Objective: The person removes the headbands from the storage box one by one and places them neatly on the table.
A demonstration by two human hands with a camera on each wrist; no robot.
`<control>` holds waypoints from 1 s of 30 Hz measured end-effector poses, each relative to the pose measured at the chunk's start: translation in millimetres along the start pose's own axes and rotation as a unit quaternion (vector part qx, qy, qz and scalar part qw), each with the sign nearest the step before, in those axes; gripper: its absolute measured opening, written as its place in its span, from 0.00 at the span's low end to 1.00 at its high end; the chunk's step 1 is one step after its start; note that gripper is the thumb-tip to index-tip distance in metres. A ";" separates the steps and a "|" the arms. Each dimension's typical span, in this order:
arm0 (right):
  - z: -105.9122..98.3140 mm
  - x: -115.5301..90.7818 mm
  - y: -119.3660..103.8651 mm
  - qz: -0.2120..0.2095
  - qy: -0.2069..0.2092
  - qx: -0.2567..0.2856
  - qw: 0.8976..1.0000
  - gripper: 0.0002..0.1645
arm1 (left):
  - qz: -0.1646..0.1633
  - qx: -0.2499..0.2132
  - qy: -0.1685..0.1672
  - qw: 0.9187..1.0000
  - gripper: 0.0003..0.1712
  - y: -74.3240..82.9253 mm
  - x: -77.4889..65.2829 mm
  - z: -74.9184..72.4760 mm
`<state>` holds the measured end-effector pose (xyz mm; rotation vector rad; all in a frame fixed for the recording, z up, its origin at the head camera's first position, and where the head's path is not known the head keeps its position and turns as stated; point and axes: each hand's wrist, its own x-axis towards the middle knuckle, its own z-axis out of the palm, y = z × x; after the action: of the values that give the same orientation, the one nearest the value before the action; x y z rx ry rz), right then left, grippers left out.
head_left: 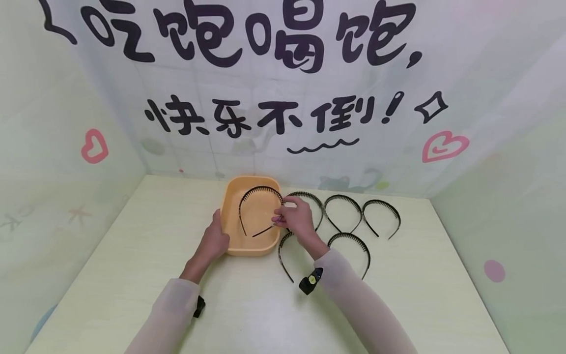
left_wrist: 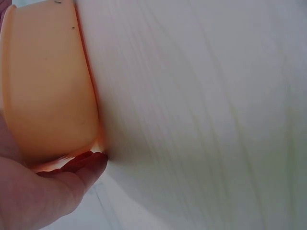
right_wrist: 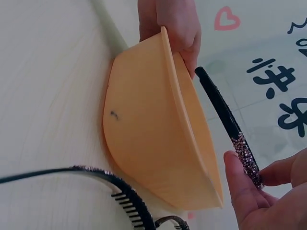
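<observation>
An orange plastic basin (head_left: 251, 252) stands on the table near the back wall. My left hand (head_left: 214, 241) grips its left side, with the thumb over the rim and the fingers along the outer wall (left_wrist: 53, 86). Above the basin, my right hand (head_left: 299, 219) pinches a black toothed headband (head_left: 261, 188) by its right arm. Glittery pink patches show on that arm of the held headband (right_wrist: 224, 112) in the right wrist view. Its two ends point toward me.
Right of the basin, several more black headbands lie on the table, among them a back-row headband (head_left: 342, 196), a far-right headband (head_left: 382, 201) and a front headband (head_left: 349, 235). A printed wall covering (head_left: 247, 157) rises behind the table.
</observation>
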<state>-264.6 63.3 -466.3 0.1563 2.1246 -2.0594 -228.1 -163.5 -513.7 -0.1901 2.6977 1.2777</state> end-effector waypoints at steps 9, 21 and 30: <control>-42.4 -6.9 2.3 -0.006 0.028 -0.007 1.000 0.25 | 0.011 0.006 0.002 1.000 0.47 -1.3 -0.6 -0.1; -93.7 -11.2 3.9 0.001 0.032 -0.035 0.999 0.25 | 0.010 0.007 0.003 1.000 0.46 -1.2 -6.4 -0.1; -129.3 -8.3 10.8 0.024 0.043 -0.059 0.997 0.24 | -0.002 -0.001 -0.003 1.000 0.46 -1.0 -2.4 0.8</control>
<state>-261.4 193.1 -471.9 0.2823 2.2627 -1.9281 -225.6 -163.4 -514.5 -0.1923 2.6892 1.2766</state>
